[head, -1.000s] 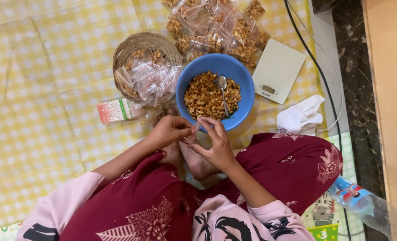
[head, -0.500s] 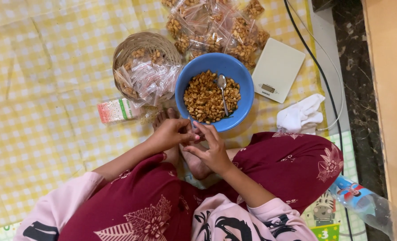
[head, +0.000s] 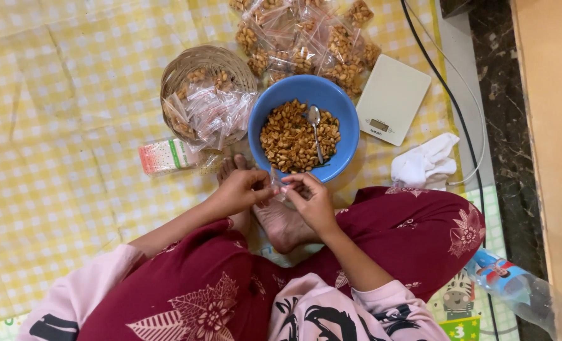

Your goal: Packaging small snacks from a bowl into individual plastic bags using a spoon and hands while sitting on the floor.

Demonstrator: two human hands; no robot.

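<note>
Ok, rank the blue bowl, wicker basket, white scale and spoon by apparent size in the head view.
1. blue bowl and wicker basket: about alike, too close to rank.
2. white scale.
3. spoon, clearly smallest.

At frame centre we see the bowl [head: 304, 134] with a spoon [head: 315, 129] in it; the basket [head: 206, 95] lies left, the scale [head: 392, 98] right, filled bags [head: 306, 38] above, our hands just below.
</note>
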